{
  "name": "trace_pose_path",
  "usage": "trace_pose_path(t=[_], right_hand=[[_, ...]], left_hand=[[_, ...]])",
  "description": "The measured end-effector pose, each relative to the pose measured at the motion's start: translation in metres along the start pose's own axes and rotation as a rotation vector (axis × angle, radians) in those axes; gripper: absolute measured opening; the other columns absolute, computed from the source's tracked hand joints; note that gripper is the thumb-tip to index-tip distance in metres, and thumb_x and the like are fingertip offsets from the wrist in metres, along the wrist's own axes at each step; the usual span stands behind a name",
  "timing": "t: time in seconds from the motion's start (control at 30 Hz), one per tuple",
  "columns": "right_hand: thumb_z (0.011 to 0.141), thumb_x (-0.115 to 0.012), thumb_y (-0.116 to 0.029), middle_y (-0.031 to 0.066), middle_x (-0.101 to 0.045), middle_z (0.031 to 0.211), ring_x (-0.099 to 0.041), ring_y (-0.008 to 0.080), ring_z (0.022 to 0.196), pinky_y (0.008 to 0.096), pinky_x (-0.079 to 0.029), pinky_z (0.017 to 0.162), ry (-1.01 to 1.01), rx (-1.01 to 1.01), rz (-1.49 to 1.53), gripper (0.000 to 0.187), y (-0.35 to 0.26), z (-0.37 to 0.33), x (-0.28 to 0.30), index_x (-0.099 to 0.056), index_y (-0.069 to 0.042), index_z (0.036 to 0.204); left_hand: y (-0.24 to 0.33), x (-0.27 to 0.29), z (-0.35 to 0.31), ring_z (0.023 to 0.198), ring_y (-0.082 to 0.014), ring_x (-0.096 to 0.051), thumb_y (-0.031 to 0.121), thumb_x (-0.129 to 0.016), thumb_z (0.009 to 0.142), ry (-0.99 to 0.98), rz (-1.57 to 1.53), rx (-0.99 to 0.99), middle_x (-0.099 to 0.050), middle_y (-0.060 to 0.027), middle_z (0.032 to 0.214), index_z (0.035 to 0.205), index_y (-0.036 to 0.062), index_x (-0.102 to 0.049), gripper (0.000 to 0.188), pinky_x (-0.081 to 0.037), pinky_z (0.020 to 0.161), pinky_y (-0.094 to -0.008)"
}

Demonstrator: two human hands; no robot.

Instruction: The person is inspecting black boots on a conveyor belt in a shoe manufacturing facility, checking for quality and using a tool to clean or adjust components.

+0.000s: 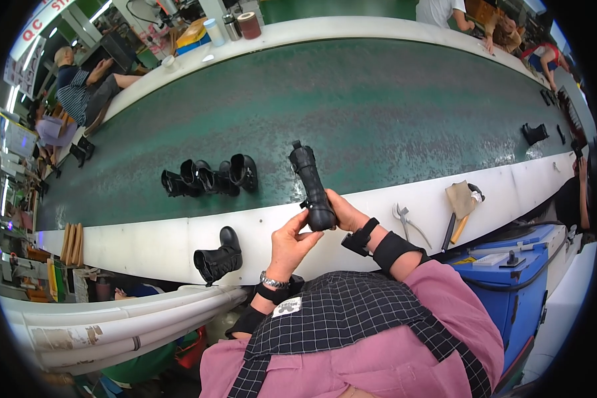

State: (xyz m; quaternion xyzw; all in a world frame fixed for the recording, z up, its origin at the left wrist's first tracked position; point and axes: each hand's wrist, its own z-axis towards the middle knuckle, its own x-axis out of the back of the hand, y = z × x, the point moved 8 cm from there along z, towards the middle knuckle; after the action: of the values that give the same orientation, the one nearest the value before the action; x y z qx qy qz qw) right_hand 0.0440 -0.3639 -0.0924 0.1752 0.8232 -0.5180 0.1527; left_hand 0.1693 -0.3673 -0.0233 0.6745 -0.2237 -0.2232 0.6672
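A black ankle boot (pixel 312 189) is between my hands over the white ledge, its toe toward me and its shaft reaching out over the green belt. My right hand (pixel 346 212) grips the boot's right side near the toe. On the other side, the fingers of my left hand (pixel 288 244) close on the boot by a small strap or buckle; the exact grip is partly hidden. Another black boot (pixel 219 256) lies on the ledge left of my left hand. Several black boots (pixel 209 176) stand in a cluster on the belt, farther left.
On the ledge to the right lie pincers (pixel 408 222), a hammer (pixel 466 215) and a tan cloth (pixel 458 198). A blue cabinet (pixel 511 285) stands at lower right, thick white pipes (pixel 132 328) at lower left. Across the green belt (pixel 378 99), other people sit working.
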Motion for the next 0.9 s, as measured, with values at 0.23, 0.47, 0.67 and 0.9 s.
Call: trace_pose_path(t=[0.23,0.47,0.67,0.9], right_hand=[[0.095,-0.028,-0.042,-0.0007,-0.060,0.069,-0.051,0.0069,0.045,0.0206,-0.029,0.030,-0.013,-0.027,0.041,0.044,0.005,0.005,0.005,-0.059,-0.012,0.096],[0.097,-0.032,-0.034,0.0046,-0.064,0.091,-0.061,0.0120,0.078,0.0268,-0.050,0.069,-0.028,0.011,0.092,0.039,0.017,0.020,0.010,-0.059,-0.008,0.102],[0.097,-0.038,-0.032,0.0063,-0.065,0.102,-0.061,0.0141,0.090,0.0310,-0.046,0.085,-0.094,0.015,0.083,0.038,0.011,0.018,-0.004,-0.060,-0.004,0.110],[0.091,-0.051,-0.041,0.0024,-0.064,0.100,-0.054,0.0135,0.096,0.0292,-0.037,0.091,-0.157,-0.009,-0.125,0.043,0.041,0.031,-0.006,-0.065,-0.004,0.107]], left_hand=[[-0.004,0.002,0.001,0.111,-0.0235,-0.056,-0.005,-0.070,0.075,0.005,0.000,0.020,-0.056,-0.0191,0.120,0.126,-0.0112,-0.044,0.058,-0.054,0.086,-0.0292],[0.001,0.002,0.003,0.108,-0.0221,-0.058,-0.002,-0.072,0.074,0.008,-0.032,0.025,-0.058,-0.0199,0.114,0.121,-0.0120,-0.045,0.056,-0.055,0.085,-0.0296],[-0.012,0.021,0.008,0.089,-0.0285,-0.065,0.041,-0.078,0.068,0.109,0.469,0.253,-0.064,-0.0207,0.093,0.100,-0.0069,-0.046,0.066,-0.051,0.074,-0.0328],[-0.050,0.046,0.006,0.099,-0.0199,-0.061,0.029,-0.075,0.073,0.022,0.228,0.321,-0.065,-0.0099,0.107,0.115,0.0023,-0.059,0.052,-0.047,0.087,-0.0322]])
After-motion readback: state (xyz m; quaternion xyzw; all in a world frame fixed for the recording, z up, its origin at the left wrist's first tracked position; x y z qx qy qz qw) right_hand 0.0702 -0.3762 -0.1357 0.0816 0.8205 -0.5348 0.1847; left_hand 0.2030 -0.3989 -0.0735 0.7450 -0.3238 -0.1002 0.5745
